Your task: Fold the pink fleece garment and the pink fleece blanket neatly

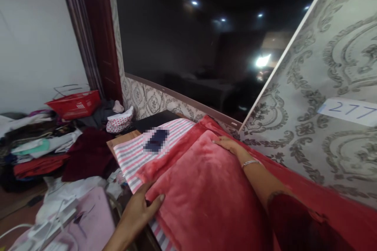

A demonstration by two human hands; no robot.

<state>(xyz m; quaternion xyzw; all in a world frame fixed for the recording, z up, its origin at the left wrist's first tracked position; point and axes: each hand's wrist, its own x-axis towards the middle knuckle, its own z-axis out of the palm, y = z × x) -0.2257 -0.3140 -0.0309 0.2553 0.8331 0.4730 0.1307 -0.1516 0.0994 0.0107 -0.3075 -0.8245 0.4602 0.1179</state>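
Note:
A plush red blanket [203, 188] lies folded in front of me, its near layer a lighter pinkish red. My left hand [138, 210] rests at the blanket's left edge, thumb on top and spread from the index finger; its other fingers are mostly hidden. At the far right corner, my right hand [229, 145] touches the fabric with its fingers stretched out flat. A silver bracelet [251, 162] circles the right wrist. Beneath the blanket is a pink, grey and white striped cloth [129, 153], with a pixelated dark patch on it.
A large dark television [188, 43] hangs on the patterned wall. Piled clothes [38, 145] and a red basket [76, 104] are at left. A pink surface [94, 211] with a white power strip [55, 219] is at lower left. A paper marked 277 [349, 110] is on the wall.

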